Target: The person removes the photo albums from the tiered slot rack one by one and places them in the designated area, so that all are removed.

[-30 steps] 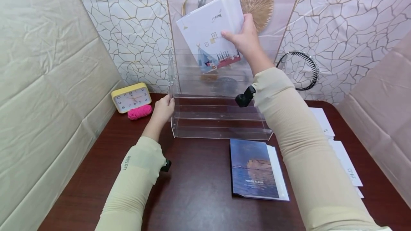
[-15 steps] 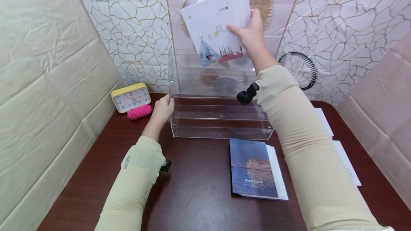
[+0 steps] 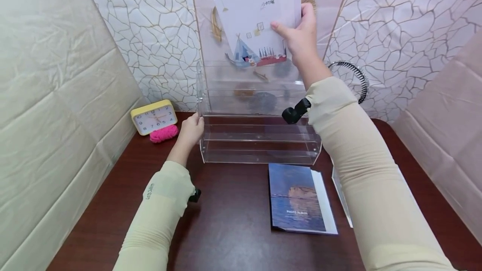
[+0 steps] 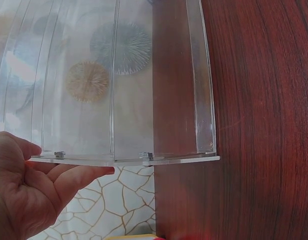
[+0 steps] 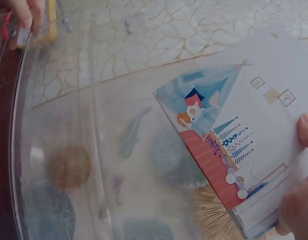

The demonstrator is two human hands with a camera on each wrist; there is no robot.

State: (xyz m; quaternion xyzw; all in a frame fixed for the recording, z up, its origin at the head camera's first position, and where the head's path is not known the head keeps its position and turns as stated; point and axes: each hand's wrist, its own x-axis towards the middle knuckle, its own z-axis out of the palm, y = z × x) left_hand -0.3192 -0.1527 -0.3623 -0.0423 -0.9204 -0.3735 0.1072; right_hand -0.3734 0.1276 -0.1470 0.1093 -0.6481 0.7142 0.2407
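In the head view my right hand point(image 3: 301, 39) grips the right edge of a white book point(image 3: 246, 20), thumb across its cover. The cover has a blue tent and a red strip along the bottom. The book is up above a clear acrylic tiered rack point(image 3: 260, 156); the right wrist view shows the book point(image 5: 266, 120) tilted, with the rack behind it. My left hand point(image 3: 191, 129) holds the rack's left side panel. In the left wrist view the thumb and fingers of the left hand point(image 4: 31, 185) lie on either side of that panel's edge.
A blue photo album point(image 3: 297, 198) lies on the dark wood table in front of the rack. At the back left are a yellow clock point(image 3: 154, 117) and a pink yarn bundle point(image 3: 163, 133). A black headband point(image 3: 357, 76) shows at the right, and the right sleeve partly covers white items point(image 3: 340, 195).
My right hand has lifted the white book upward and slightly right, turning it a little more upright. The left hand stays at the rack's side panel.
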